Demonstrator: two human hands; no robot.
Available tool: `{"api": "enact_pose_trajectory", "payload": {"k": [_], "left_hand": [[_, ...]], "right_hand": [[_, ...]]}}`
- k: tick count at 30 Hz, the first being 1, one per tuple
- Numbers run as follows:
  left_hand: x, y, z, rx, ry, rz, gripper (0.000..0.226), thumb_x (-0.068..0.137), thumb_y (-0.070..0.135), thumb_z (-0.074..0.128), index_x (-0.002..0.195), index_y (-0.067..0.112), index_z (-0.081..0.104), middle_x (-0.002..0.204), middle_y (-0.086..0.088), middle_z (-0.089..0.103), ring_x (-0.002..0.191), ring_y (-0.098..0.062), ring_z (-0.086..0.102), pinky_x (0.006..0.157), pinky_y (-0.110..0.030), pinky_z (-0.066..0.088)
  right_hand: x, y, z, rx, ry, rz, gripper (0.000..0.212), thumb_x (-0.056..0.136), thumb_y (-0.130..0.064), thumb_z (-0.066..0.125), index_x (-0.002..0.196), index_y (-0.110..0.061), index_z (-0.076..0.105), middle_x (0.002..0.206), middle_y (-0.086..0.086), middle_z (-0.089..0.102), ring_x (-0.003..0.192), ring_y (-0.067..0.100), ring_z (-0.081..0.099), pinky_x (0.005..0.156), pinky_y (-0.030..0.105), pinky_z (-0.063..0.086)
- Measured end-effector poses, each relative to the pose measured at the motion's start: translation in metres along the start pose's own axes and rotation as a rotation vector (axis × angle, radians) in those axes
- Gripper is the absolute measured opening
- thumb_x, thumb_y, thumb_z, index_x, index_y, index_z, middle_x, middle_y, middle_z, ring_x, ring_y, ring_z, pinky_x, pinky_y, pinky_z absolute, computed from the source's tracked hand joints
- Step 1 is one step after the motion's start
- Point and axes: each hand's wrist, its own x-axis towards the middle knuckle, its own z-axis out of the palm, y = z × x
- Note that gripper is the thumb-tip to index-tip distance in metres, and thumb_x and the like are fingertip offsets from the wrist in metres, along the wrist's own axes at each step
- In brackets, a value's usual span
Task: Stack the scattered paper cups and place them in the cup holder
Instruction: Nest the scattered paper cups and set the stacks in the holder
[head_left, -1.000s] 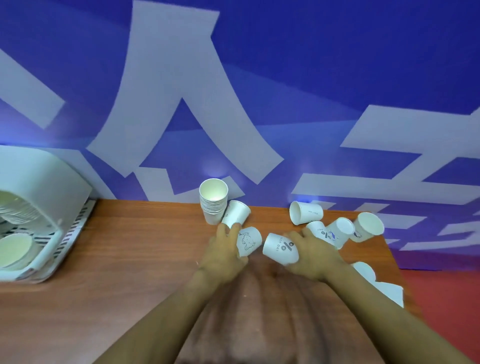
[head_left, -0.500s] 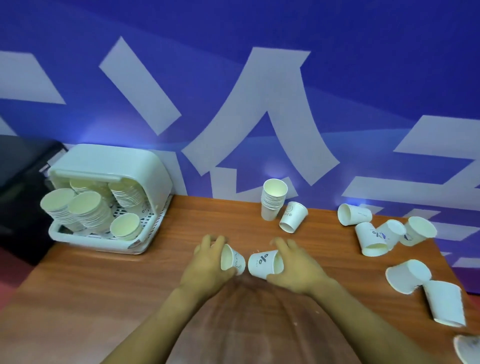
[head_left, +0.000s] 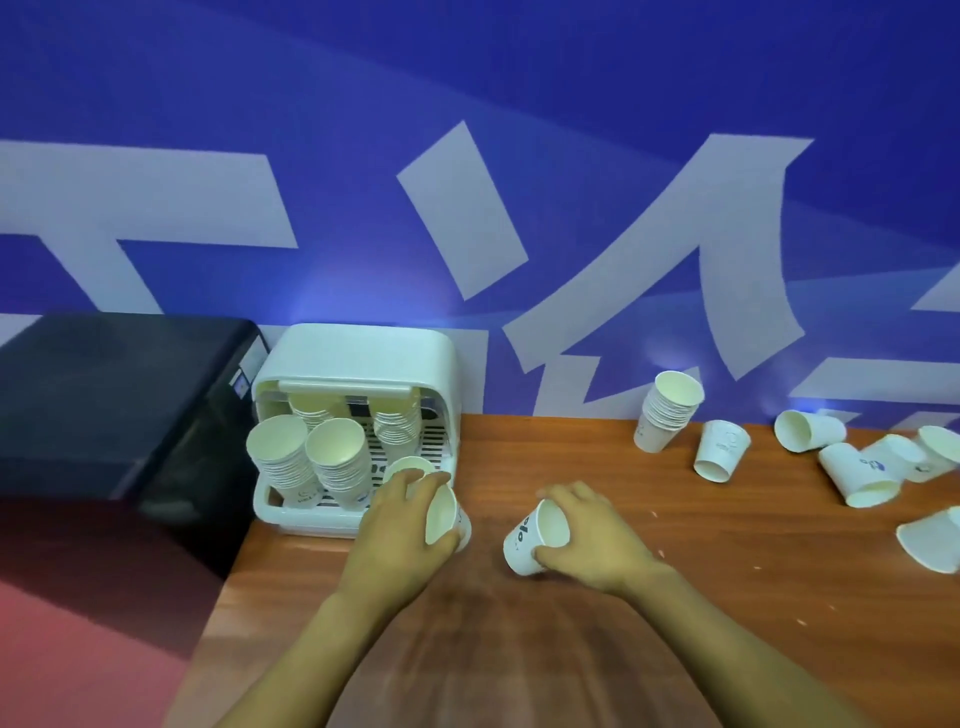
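Swung leftward, each cup-gripping hand (head_left: 400, 530) (head_left: 587, 540) nears the holder (head_left: 358, 353); rightmost cups cropped

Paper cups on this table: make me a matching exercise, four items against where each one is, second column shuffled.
Items
1. cup with blue print
2. plain cup
3. loose stack of cups
4. cup holder

Places
A. standing at the table's far edge, by the blue wall
B. gripped by the left hand
C. at the table's left end
D. gripped by the right hand

Pairs: 1-D, 2-B, 3-A, 4-C
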Motion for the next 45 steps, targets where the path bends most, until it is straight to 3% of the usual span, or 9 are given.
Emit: {"api": "enact_pose_trajectory", "payload": {"k": [4, 9, 24, 28, 32, 34, 37, 41, 45], "left_hand": [[0.005, -0.025, -0.029, 0.019, 0.031, 0.015, 0.074, 0.070, 0.062, 0.040, 0.135, 0.028, 0.045, 0.135, 0.003, 0.041, 0.128, -0.017, 0.037, 0.106, -0.034, 0.035], [0.027, -0.043, -0.042, 0.061, 0.039, 0.044, 0.060, 0.085, 0.041, 0.062, 0.139, 0.026, 0.042, 0.144, -0.001, 0.035, 0.132, -0.022, 0.033, 0.110, -0.033, 0.030], [0.068, -0.057, -0.014, 0.178, -0.001, 0.081, 0.057, 0.085, 0.043, 0.059, 0.137, 0.026, 0.043, 0.139, -0.003, 0.040, 0.126, -0.024, 0.039, 0.101, -0.035, 0.038], [0.074, -0.064, 0.000, 0.228, -0.096, 0.045, 0.063, 0.086, 0.045, 0.058, 0.142, 0.026, 0.036, 0.147, -0.005, 0.034, 0.132, -0.026, 0.034, 0.109, -0.035, 0.031], [0.076, -0.069, 0.012, 0.269, -0.309, -0.009, 0.077, 0.085, 0.049, 0.057, 0.149, 0.033, 0.017, 0.159, -0.005, 0.008, 0.146, -0.027, 0.010, 0.117, -0.045, 0.020], [0.075, -0.071, 0.013, 0.250, -0.355, -0.012, 0.078, 0.086, 0.048, 0.058, 0.149, 0.032, 0.015, 0.160, -0.005, 0.004, 0.147, -0.027, 0.007, 0.117, -0.046, 0.019], [0.074, -0.073, 0.005, 0.136, -0.240, 0.015, 0.077, 0.085, 0.042, 0.061, 0.149, 0.027, 0.021, 0.158, -0.006, 0.015, 0.145, -0.024, 0.015, 0.117, -0.038, 0.021], [0.062, -0.068, -0.019, 0.002, -0.073, 0.059, 0.074, 0.086, 0.035, 0.063, 0.148, 0.021, 0.026, 0.156, -0.003, 0.023, 0.145, -0.018, 0.017, 0.116, -0.027, 0.014], [0.051, -0.076, -0.037, -0.040, 0.005, 0.074, 0.073, 0.084, 0.032, 0.064, 0.147, 0.020, 0.028, 0.151, 0.000, 0.032, 0.140, -0.015, 0.028, 0.115, -0.028, 0.025]], "right_hand": [[0.008, -0.031, 0.019, -0.002, 0.000, 0.022, 0.076, 0.070, -0.040, 0.068, 0.139, -0.035, 0.035, 0.128, -0.010, 0.041, 0.121, 0.019, 0.038, 0.098, 0.030, 0.040], [0.021, -0.055, 0.023, -0.040, 0.021, -0.002, 0.071, 0.074, -0.043, 0.066, 0.138, -0.032, 0.038, 0.131, -0.009, 0.042, 0.122, 0.018, 0.037, 0.100, 0.030, 0.038], [0.037, -0.055, 0.021, -0.074, 0.000, 0.055, 0.070, 0.078, -0.045, 0.066, 0.140, -0.033, 0.036, 0.135, -0.009, 0.041, 0.126, 0.018, 0.034, 0.104, 0.029, 0.035], [0.039, -0.052, 0.021, -0.069, 0.005, 0.051, 0.071, 0.078, -0.045, 0.066, 0.141, -0.032, 0.037, 0.135, -0.009, 0.041, 0.123, 0.017, 0.036, 0.102, 0.027, 0.035], [0.040, -0.049, 0.022, -0.069, -0.007, 0.039, 0.072, 0.079, -0.045, 0.066, 0.143, -0.032, 0.035, 0.133, -0.009, 0.041, 0.122, 0.017, 0.036, 0.103, 0.027, 0.034], [0.040, -0.049, 0.023, -0.062, -0.007, 0.021, 0.073, 0.080, -0.044, 0.066, 0.144, -0.032, 0.033, 0.133, -0.008, 0.040, 0.123, 0.016, 0.036, 0.104, 0.026, 0.033], [0.041, -0.059, 0.020, -0.012, 0.053, -0.055, 0.076, 0.079, -0.040, 0.067, 0.145, -0.031, 0.030, 0.136, -0.010, 0.038, 0.127, 0.015, 0.034, 0.106, 0.023, 0.030], [0.053, -0.092, 0.017, 0.039, 0.242, -0.263, 0.068, 0.078, -0.036, 0.068, 0.138, -0.026, 0.039, 0.139, -0.011, 0.038, 0.127, 0.010, 0.033, 0.105, 0.017, 0.024], [0.072, -0.120, 0.028, -0.058, 0.240, -0.348, 0.068, 0.078, -0.048, 0.055, 0.139, -0.025, 0.041, 0.143, -0.004, 0.036, 0.131, 0.016, 0.034, 0.110, 0.031, 0.030]]}}
